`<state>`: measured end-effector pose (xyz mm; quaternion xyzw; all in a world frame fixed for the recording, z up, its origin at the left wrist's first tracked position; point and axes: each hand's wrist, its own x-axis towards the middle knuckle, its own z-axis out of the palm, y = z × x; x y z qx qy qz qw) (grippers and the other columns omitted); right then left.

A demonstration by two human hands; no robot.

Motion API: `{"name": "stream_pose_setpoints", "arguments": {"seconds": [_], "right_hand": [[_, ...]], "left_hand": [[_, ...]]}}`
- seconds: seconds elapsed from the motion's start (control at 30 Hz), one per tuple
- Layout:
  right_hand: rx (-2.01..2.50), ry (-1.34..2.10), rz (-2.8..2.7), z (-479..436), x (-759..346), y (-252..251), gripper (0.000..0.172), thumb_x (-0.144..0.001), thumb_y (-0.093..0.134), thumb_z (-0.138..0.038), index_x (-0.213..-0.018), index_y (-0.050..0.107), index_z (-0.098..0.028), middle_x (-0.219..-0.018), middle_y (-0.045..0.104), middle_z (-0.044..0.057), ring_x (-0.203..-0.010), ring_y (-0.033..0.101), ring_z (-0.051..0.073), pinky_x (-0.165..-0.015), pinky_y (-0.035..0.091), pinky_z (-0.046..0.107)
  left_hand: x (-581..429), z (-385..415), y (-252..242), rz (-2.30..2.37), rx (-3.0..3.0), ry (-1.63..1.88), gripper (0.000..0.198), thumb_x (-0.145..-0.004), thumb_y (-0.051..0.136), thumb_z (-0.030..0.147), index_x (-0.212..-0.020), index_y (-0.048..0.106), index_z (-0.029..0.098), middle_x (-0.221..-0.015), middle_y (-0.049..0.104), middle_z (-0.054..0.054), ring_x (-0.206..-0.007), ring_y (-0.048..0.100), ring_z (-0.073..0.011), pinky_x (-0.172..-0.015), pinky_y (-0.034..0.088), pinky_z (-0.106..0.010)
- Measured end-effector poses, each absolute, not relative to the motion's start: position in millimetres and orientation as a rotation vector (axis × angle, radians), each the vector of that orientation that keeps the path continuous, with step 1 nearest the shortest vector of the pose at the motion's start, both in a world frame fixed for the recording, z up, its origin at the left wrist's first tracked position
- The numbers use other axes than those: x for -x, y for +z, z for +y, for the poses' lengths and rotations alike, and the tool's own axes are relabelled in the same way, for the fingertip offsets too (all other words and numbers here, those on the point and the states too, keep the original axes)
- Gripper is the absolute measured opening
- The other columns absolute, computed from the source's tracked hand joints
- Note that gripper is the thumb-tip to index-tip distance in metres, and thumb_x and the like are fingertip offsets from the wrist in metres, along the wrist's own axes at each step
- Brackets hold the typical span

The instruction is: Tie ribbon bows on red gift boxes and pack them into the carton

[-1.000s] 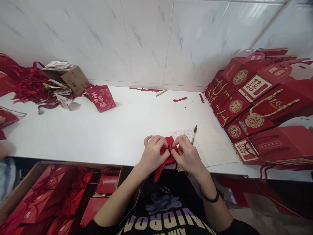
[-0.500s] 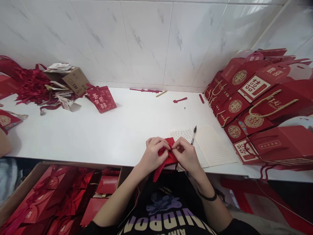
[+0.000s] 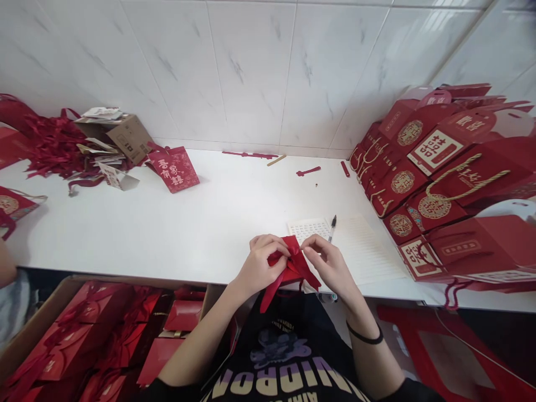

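Observation:
A small red box (image 3: 288,242) sits at the table's front edge, close to my body. Red ribbon (image 3: 307,272) lies across it in a bow or knot, with one tail hanging below the edge and another slanting right. My left hand (image 3: 268,259) is closed, thumb and fingers pinching the ribbon at the box's left side. On the right side, my right hand (image 3: 329,265) has its thumb and forefinger pinched at the ribbon's upper loop. My fingers partly hide the knot. Behind the hands lie an open notebook (image 3: 360,251) and a pen (image 3: 333,228).
Red gift boxes (image 3: 452,206) with rope handles are stacked at right. At left are a ribbon pile (image 3: 56,142), a cardboard box (image 3: 129,139) and a red bag (image 3: 173,170). A carton (image 3: 62,285) of red boxes stands below the table. Another person's arm (image 3: 6,265) shows at far left.
My right hand has moved slightly right and away from the knot. A ribbon tail now lies toward the right over the box. The other person's arm at far left has shifted.

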<state>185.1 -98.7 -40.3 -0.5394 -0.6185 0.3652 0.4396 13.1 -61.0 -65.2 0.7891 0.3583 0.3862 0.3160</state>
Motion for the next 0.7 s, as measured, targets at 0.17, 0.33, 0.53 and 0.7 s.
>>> {"name": "stream_pose_setpoints", "arguments": {"seconds": [0.17,0.33,0.53,0.7], "right_hand": [[1.661,0.792,-1.564,-93.1,-180.0,-51.7,0.043,-0.085,0.050,-0.055,-0.063,0.053,-0.018,-0.054,0.049,-0.001,-0.050,0.044,0.014,-0.048,0.032,0.025],[1.696,0.729,-1.505,-91.3,-181.0,-56.8,0.040,-0.083,0.052,-0.057,-0.069,0.050,-0.020,-0.052,0.043,-0.004,-0.049,0.042,0.013,-0.050,0.031,0.024],[1.672,0.830,-1.532,-89.3,-181.1,-57.5,0.044,-0.082,0.052,-0.058,-0.061,0.049,-0.019,-0.051,0.043,-0.003,-0.048,0.040,0.013,-0.049,0.030,0.025],[1.544,0.937,-1.459,-88.1,-180.4,-61.2,0.039,-0.082,0.052,-0.052,-0.063,0.053,-0.018,-0.056,0.049,-0.001,-0.052,0.042,0.014,-0.050,0.033,0.025]], "left_hand": [[-7.8,-61.9,-66.6,0.902,-2.079,1.087,0.016,-0.079,0.056,0.016,-0.092,0.062,0.021,-0.109,0.058,-0.005,-0.109,0.053,-0.0211,-0.098,0.037,-0.040],[9.4,-64.2,-72.4,1.087,-1.925,1.222,0.021,-0.080,0.051,0.022,-0.101,0.053,0.020,-0.109,0.053,-0.007,-0.108,0.050,-0.0217,-0.095,0.040,-0.040],[11.9,-72.2,-63.6,1.271,-1.975,0.997,0.005,-0.079,0.053,0.025,-0.082,0.055,0.021,-0.087,0.054,-0.002,-0.089,0.053,-0.0193,-0.089,0.038,-0.039],[7.0,-70.8,-61.0,1.262,-1.913,0.953,0.016,-0.085,0.049,0.028,-0.072,0.050,0.020,-0.077,0.054,0.000,-0.078,0.051,-0.0155,-0.082,0.040,-0.033]]}}
